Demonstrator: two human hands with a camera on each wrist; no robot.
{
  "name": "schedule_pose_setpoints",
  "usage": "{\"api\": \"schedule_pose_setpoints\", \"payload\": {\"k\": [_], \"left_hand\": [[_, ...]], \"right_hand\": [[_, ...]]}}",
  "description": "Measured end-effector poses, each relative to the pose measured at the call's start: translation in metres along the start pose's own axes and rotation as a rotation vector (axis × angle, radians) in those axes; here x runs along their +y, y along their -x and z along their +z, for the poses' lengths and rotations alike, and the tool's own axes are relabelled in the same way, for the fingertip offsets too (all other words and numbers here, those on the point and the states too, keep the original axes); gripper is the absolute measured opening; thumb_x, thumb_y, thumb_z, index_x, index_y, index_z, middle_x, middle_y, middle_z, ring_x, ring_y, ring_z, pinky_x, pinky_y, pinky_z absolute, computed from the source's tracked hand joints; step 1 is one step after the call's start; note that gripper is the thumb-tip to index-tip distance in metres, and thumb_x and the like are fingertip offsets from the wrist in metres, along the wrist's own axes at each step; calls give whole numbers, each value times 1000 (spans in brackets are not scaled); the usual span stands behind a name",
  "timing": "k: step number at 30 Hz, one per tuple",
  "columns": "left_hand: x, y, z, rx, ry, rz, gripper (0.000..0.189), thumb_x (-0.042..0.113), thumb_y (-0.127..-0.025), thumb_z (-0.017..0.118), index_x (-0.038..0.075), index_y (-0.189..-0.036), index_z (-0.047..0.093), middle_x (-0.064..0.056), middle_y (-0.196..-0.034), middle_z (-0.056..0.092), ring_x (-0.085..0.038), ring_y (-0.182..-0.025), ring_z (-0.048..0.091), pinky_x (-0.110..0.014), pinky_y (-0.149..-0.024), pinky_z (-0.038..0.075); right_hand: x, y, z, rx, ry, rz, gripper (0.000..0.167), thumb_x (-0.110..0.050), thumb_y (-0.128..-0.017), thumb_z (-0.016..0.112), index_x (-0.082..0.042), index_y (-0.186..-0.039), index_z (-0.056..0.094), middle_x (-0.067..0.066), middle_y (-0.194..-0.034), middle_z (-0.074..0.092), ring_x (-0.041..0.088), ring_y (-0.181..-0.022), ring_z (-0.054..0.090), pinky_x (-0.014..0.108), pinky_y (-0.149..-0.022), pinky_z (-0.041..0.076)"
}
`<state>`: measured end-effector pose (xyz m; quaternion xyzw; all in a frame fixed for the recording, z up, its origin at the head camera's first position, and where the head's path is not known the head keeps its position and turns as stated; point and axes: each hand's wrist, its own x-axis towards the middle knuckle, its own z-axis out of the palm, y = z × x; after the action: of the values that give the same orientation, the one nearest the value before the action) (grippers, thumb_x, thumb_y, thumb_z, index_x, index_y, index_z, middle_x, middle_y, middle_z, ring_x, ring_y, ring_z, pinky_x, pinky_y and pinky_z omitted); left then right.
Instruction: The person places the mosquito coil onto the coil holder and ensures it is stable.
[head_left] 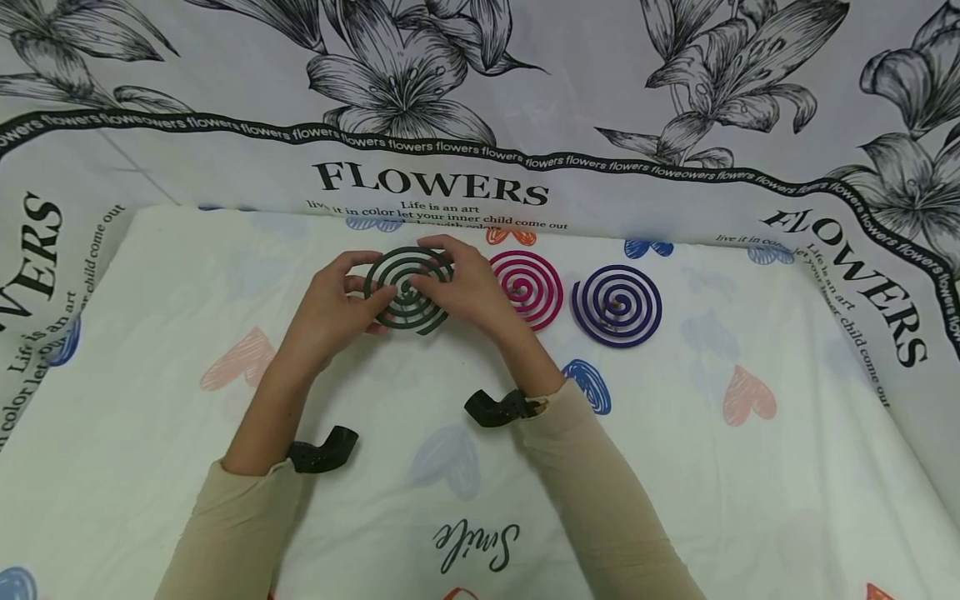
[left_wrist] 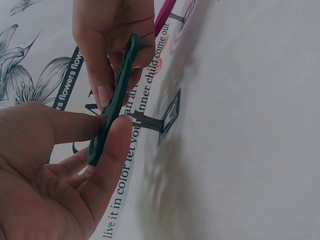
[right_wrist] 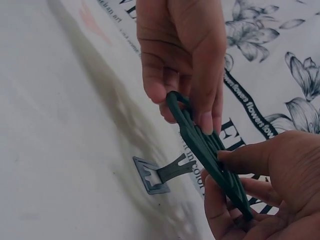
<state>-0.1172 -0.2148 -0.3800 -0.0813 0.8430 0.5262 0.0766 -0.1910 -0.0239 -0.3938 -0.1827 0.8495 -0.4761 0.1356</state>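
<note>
A dark green mosquito coil (right_wrist: 199, 145) is held between both hands, just above a small metal stand (right_wrist: 151, 176). My left hand (head_left: 327, 304) grips the coil's left side, thumb on its near face and fingers at its edge. My right hand (head_left: 470, 283) pinches it from the right, with the thumb near the centre. In both wrist views the coil appears edge-on and tilted. The stand has a flat square base and an upright forked tab rising towards the coil. Whether the tab touches the coil, I cannot tell.
Right of the hands are a pink coil (head_left: 561, 292) and, farther right, a purple coil (head_left: 660, 308). The white cloth (head_left: 660, 467) has printed hearts. Behind it runs a flower-printed cloth (head_left: 600, 75) with a black band. A black strap piece (head_left: 326, 450) projects from the left wrist.
</note>
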Motion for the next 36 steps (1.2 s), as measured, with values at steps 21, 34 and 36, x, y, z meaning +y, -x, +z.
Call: {"api": "schedule_pose_setpoints", "payload": {"k": [21, 34, 36], "left_hand": [[-5, -4, 3, 5, -9, 2, 65, 21, -103, 69, 10, -160, 39, -27, -117, 73, -13, -64, 75, -25, -62, 61], [-6, -4, 3, -1, -27, -11, 65, 22, -103, 69, 10, -160, 40, -25, -116, 72, -14, -63, 75, -23, -63, 58], [-5, -4, 3, 1, -27, -10, 64, 22, -103, 69, 10, -160, 40, -26, -116, 73, -14, -63, 74, -23, -62, 58]], "right_hand": [[3, -2, 8, 29, -1, 7, 53, -22, -98, 75, -15, -148, 59, 15, -137, 67, 28, -127, 63, 47, -110, 53], [4, -3, 9, 12, 3, 39, 52, -21, -98, 75, -16, -147, 59, 15, -139, 66, 29, -128, 63, 47, -111, 53], [4, -3, 9, 10, 2, 41, 53, -22, -98, 76, -16, -148, 59, 15, -139, 66, 29, -128, 63, 47, -110, 53]]}}
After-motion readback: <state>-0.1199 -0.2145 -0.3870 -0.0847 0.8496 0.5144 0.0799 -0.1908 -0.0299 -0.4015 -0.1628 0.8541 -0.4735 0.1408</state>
